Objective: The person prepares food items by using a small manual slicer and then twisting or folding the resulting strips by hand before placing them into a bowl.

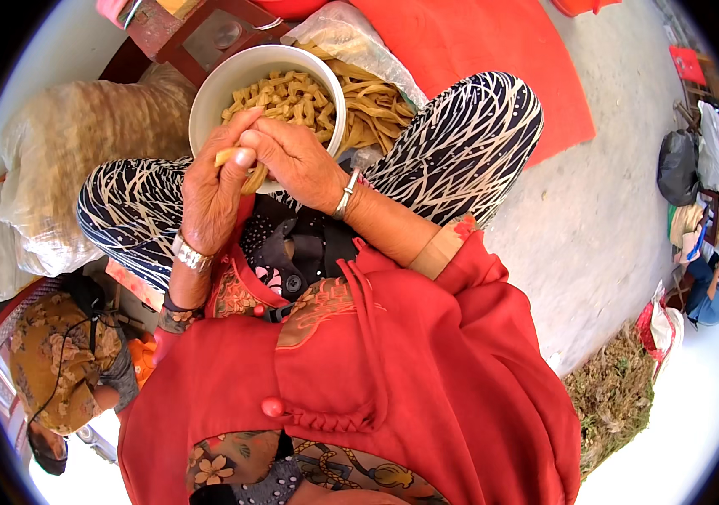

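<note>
My left hand (211, 183) pinches a yellowish-brown, pliable strip (255, 179) between thumb and fingers, one end poking out beside the thumb. Against it, my right hand (296, 161) has its thumb and curled fingers closed on the same strip; the grip itself is partly hidden. Both hands are over the near side of a white bucket (200, 117), between my knees. Inside the bucket lie many short, knotted pieces (280, 95) of similar colour. Long loose strips (375, 107) spill from a clear plastic bag (350, 28) right behind the bucket.
A bulging plastic sack (100, 126) stands by my left knee. Beyond the bucket are a red wooden frame (192, 38) and a red mat (479, 57). One person (63, 353) sits at left, another (713, 293) far right. Dried plants (612, 391) are heaped at lower right.
</note>
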Action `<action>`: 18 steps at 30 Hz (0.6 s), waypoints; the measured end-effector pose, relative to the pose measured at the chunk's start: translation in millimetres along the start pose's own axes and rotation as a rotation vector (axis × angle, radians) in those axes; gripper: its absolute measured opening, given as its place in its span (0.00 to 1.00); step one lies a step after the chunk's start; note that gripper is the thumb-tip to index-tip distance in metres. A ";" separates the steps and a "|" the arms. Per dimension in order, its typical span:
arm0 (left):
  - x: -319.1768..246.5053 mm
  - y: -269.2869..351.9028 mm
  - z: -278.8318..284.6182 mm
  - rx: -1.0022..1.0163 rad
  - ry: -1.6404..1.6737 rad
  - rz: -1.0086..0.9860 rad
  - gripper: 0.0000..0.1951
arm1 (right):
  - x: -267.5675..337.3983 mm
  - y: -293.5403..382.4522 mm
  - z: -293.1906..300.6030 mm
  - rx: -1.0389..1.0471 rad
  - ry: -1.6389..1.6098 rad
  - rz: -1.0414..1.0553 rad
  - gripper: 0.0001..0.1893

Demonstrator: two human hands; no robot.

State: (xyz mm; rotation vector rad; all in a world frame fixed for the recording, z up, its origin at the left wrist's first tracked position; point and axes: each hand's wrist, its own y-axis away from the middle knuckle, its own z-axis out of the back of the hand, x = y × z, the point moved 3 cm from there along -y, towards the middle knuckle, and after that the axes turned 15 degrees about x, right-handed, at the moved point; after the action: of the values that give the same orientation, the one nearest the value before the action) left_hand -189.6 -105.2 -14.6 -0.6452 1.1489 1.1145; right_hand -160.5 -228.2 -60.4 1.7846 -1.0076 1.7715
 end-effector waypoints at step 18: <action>51.1 -1.0 27.2 0.121 1.378 0.005 0.22 | 6.8 34.2 22.6 -0.162 0.342 -0.144 0.10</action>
State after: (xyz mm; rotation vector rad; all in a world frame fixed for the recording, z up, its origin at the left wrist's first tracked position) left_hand -178.1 -64.1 -53.6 -1.3831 2.3292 0.4787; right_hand -171.3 -268.3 -62.2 1.3621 -0.8338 1.7719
